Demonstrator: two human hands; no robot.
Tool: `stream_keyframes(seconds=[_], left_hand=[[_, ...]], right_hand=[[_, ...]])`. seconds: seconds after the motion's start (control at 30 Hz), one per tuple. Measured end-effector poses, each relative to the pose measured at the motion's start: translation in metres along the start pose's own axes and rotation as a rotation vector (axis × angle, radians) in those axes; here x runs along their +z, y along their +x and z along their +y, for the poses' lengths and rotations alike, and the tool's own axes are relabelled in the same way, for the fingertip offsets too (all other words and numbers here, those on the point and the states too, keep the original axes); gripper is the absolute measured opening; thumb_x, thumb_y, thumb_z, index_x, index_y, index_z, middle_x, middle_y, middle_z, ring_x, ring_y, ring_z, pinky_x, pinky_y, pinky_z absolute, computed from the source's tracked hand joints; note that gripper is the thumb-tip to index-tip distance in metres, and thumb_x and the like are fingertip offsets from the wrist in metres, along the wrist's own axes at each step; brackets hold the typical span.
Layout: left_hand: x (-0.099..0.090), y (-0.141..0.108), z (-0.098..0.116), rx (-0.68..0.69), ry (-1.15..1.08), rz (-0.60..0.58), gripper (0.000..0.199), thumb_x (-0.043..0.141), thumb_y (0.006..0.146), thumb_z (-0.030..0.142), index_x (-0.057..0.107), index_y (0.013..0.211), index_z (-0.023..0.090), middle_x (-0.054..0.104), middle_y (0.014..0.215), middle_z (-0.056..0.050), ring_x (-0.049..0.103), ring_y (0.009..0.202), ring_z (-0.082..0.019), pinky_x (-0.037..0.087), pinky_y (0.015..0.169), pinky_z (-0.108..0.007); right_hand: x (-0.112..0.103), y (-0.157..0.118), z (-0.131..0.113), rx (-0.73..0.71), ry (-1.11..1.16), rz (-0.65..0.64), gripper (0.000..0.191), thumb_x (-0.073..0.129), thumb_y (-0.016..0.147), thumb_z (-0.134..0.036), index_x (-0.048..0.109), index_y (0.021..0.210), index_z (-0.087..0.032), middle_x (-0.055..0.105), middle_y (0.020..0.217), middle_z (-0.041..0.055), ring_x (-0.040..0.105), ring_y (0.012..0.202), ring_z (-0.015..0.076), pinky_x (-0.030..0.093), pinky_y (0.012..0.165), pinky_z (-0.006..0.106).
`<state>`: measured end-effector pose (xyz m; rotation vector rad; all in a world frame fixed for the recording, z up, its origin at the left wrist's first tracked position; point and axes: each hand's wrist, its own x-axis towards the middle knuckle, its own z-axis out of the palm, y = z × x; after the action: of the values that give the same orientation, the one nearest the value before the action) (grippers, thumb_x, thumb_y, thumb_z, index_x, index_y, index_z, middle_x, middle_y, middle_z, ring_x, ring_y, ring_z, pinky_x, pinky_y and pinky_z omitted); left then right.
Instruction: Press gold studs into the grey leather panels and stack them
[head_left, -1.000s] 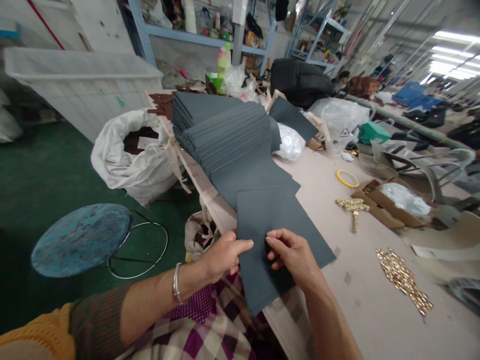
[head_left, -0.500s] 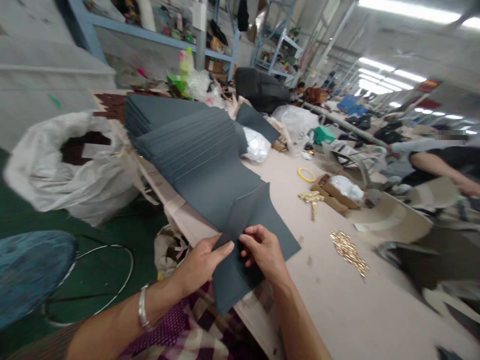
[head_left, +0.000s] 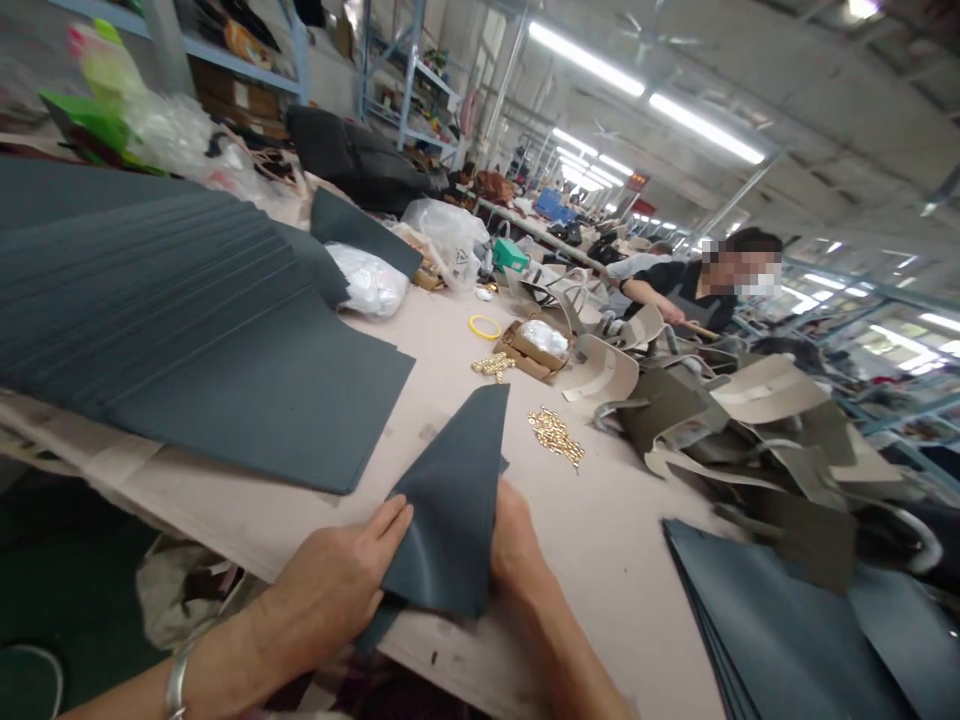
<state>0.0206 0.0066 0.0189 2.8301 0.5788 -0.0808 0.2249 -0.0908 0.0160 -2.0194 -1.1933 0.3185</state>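
Observation:
A dark blue-grey leather-like sheet (head_left: 454, 510) is bent between my hands, just above the table's near edge. My left hand (head_left: 360, 560) grips its left side, fingers pressed on the upper face and the thumb hidden. At the right edge, my right hand (head_left: 516, 540) is closed round the sheet, its fingertips out of sight behind it. To the left lies a fanned stack of like sheets (head_left: 247, 400). More dark sheets (head_left: 772, 620) lie at the lower right. Beyond my hands sit a pile of small gold metal pieces (head_left: 555, 437) and a second gold heap (head_left: 493, 366).
A yellow ring (head_left: 484, 327) and an open cardboard box (head_left: 529, 358) are further back on the table (head_left: 592, 560). Curved beige-and-brown panels (head_left: 697, 450) crowd the right side. A co-worker (head_left: 697, 285) stands behind them. Plastic bags (head_left: 450, 235) lie at the back.
The sheet has come off the stack and moved right with both hands, now bent between them. The view has swung right, bringing the sheets at the lower right and the co-worker into sight.

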Motion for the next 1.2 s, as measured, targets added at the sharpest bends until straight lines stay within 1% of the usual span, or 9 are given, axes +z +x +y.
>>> stream_keyframes(seconds=[0.1, 0.23, 0.37, 0.5, 0.67, 0.77, 0.9, 1.07, 1.2], left_hand=[[0.005, 0.001, -0.001, 0.017, 0.032, 0.024, 0.078, 0.039, 0.063, 0.002, 0.045, 0.141, 0.006, 0.044, 0.148, -0.018, 0.060, 0.121, -0.026, 0.054, 0.096, -0.039], [0.011, 0.001, -0.004, 0.045, 0.015, 0.104, 0.075, 0.040, 0.063, 0.001, 0.051, 0.137, 0.006, 0.050, 0.144, -0.018, 0.064, 0.115, -0.027, 0.055, 0.094, -0.036], [0.013, 0.002, -0.006, 0.027, -0.010, 0.129, 0.072, 0.040, 0.065, 0.001, 0.054, 0.135, 0.008, 0.053, 0.142, -0.017, 0.065, 0.113, -0.027, 0.055, 0.095, -0.036], [0.009, 0.000, -0.004, 0.042, -0.049, 0.063, 0.079, 0.043, 0.061, 0.002, 0.046, 0.140, 0.008, 0.048, 0.146, -0.018, 0.058, 0.122, -0.025, 0.050, 0.101, -0.036], [0.001, -0.004, -0.002, 0.055, -0.138, 0.064, 0.072, 0.052, 0.065, 0.005, 0.043, 0.136, 0.013, 0.051, 0.139, -0.017, 0.063, 0.112, -0.025, 0.053, 0.094, -0.034], [-0.001, -0.006, -0.002, 0.057, -0.142, 0.074, 0.063, 0.055, 0.070, 0.007, 0.045, 0.131, 0.016, 0.055, 0.131, -0.015, 0.066, 0.100, -0.023, 0.055, 0.085, -0.032], [-0.004, -0.009, -0.004, 0.113, -0.135, 0.108, 0.054, 0.056, 0.075, 0.010, 0.045, 0.128, 0.011, 0.054, 0.128, -0.016, 0.065, 0.096, -0.024, 0.057, 0.078, -0.033], [-0.010, -0.011, -0.005, 0.105, -0.133, 0.125, 0.049, 0.062, 0.078, 0.020, 0.047, 0.123, 0.010, 0.048, 0.134, -0.019, 0.065, 0.094, -0.025, 0.058, 0.076, -0.034], [-0.011, -0.012, -0.005, 0.088, -0.128, 0.104, 0.038, 0.057, 0.080, 0.018, 0.050, 0.116, 0.012, 0.055, 0.113, -0.012, 0.064, 0.080, -0.022, 0.058, 0.067, -0.034]], right_hand=[[-0.048, 0.012, 0.045, 0.227, -0.292, 0.148, 0.030, 0.052, 0.088, -0.033, 0.071, 0.103, -0.015, 0.074, 0.093, 0.0085, 0.068, 0.085, 0.0212, 0.051, 0.080, 0.033], [-0.098, 0.030, 0.102, 0.406, -0.438, 0.289, 0.039, 0.050, 0.084, -0.037, 0.075, 0.098, -0.011, 0.075, 0.089, 0.0168, 0.069, 0.083, 0.0284, 0.049, 0.074, 0.037], [-0.107, 0.044, 0.124, 0.440, -0.507, 0.265, 0.034, 0.051, 0.081, -0.039, 0.078, 0.087, -0.020, 0.076, 0.084, 0.0127, 0.069, 0.080, 0.0270, 0.046, 0.067, 0.032], [-0.107, 0.054, 0.125, 0.463, -0.545, 0.191, 0.032, 0.053, 0.078, -0.042, 0.078, 0.079, -0.022, 0.075, 0.075, 0.0119, 0.068, 0.072, 0.0282, 0.043, 0.060, 0.033], [-0.115, 0.061, 0.129, 0.463, -0.602, 0.061, 0.030, 0.057, 0.074, -0.043, 0.077, 0.073, -0.020, 0.073, 0.071, 0.0168, 0.067, 0.072, 0.0352, 0.043, 0.061, 0.039], [-0.115, 0.053, 0.118, 0.473, -0.586, 0.114, 0.031, 0.058, 0.075, -0.045, 0.075, 0.080, -0.020, 0.073, 0.075, 0.0160, 0.067, 0.078, 0.0366, 0.045, 0.068, 0.042], [-0.087, 0.029, 0.064, 0.354, -0.102, 0.183, 0.038, 0.063, 0.074, -0.053, 0.070, 0.087, -0.018, 0.072, 0.075, 0.0096, 0.066, 0.068, 0.0271, 0.050, 0.067, 0.038], [-0.015, 0.007, -0.018, 0.003, 0.039, -0.290, 0.029, 0.059, 0.084, -0.047, 0.068, 0.083, -0.019, 0.068, 0.072, 0.0029, 0.061, 0.065, 0.0183, 0.047, 0.062, 0.029], [0.023, 0.010, -0.045, -0.132, -0.060, -0.430, 0.022, 0.051, 0.089, -0.035, 0.068, 0.083, -0.020, 0.070, 0.079, 0.0019, 0.063, 0.073, 0.0174, 0.044, 0.069, 0.027]])
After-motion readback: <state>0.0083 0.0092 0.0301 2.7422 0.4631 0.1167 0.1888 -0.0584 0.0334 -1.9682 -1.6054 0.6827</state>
